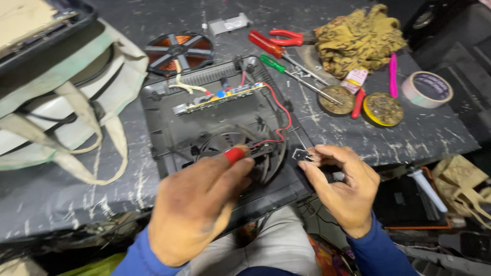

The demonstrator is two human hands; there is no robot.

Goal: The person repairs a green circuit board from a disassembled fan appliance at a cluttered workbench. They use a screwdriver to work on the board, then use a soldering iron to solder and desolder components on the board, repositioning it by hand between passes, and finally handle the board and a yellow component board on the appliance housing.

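Left hand (pixel 197 204) clamped on a red-handled tool (pixel 236 153), tip down in the opened dark plastic housing (pixel 169 128) on the workbench. Right hand (pixel 342 186) pinching a small shiny metal part (pixel 302 155), just beside the housing's edge.

Single head-worn camera, looking steeply down and forward over the dark worktop (pixel 419 138) from close range (both forearms enter from the bottom edge); the far worktop edge lies at top of frame.

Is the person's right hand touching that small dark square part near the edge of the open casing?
Touching. The head view shows the right hand pinching the small square part between thumb and fingertips, just off the open casing.
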